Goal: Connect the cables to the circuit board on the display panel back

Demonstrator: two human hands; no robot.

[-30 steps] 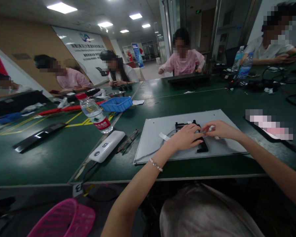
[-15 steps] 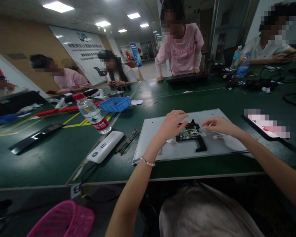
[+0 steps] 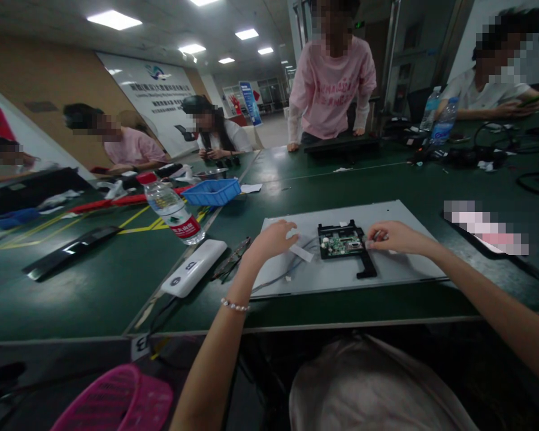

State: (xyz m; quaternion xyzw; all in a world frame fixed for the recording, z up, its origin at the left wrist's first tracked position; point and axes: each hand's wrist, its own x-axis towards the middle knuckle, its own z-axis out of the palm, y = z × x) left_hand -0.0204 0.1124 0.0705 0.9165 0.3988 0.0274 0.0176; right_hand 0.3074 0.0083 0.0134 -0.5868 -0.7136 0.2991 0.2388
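A grey flat panel (image 3: 404, 263) lies on the green table in front of me. On it rests a black plastic bracket (image 3: 367, 263) framing a green circuit board (image 3: 339, 245). My left hand (image 3: 276, 240) hovers over the panel's left part, fingers loosely bent and apart, with nothing seen in them. Thin grey cables (image 3: 273, 281) and a white label strip (image 3: 302, 254) lie between that hand and the board. Beside the bracket's right edge is my right hand (image 3: 395, 237), its fingers curled into a pinch. What sits between those fingertips is too small to make out.
Left of the panel are folded glasses (image 3: 233, 258), a white power bank (image 3: 194, 268), a water bottle (image 3: 175, 212) and a blue basket (image 3: 213, 193). A phone (image 3: 489, 230) lies right. A pink basket (image 3: 117, 398) stands below the table edge. Several people are around the tables.
My left hand has moved left, away from the board, uncovering the board and cables. My right hand stays beside the bracket, its fingers curled more tightly. The person opposite has straightened slightly.
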